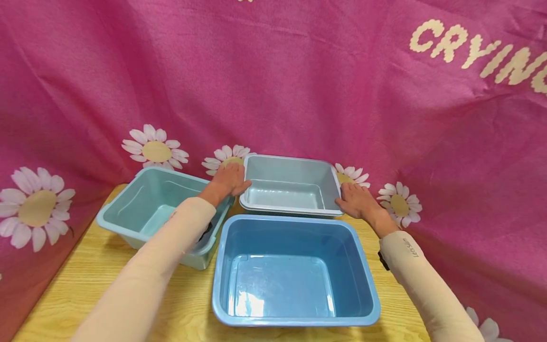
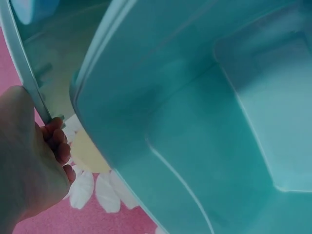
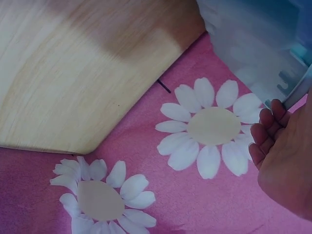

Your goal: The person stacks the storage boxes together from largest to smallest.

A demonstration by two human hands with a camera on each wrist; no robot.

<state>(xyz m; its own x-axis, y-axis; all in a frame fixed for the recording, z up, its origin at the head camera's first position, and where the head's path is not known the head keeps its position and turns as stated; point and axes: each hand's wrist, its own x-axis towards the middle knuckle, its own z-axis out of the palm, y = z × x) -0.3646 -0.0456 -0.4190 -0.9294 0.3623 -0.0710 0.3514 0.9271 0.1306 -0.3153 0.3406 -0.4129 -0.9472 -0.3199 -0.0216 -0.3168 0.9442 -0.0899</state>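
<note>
A pale grey-blue plastic basin [image 1: 284, 185] stands at the back, against the cloth; a second rim shows just under its front edge. My left hand [image 1: 231, 179] grips its left rim, and in the left wrist view the fingers [image 2: 59, 141] curl beneath that rim. On the opposite side my right hand [image 1: 356, 202] holds the right rim, fingers [image 3: 265, 130] bent under the edge in the right wrist view. In front is a larger blue basin [image 1: 295, 321]. A teal basin [image 1: 124, 230] sits to the left, partly covered by my left forearm.
The basins stand on a wooden table [image 1: 72, 289], whose corner [image 3: 87, 141] appears in the right wrist view. Behind it hangs a pink cloth [image 1: 273, 80] with white daisies and pale lettering. Something dark [image 1: 206, 231] shows beside my left sleeve.
</note>
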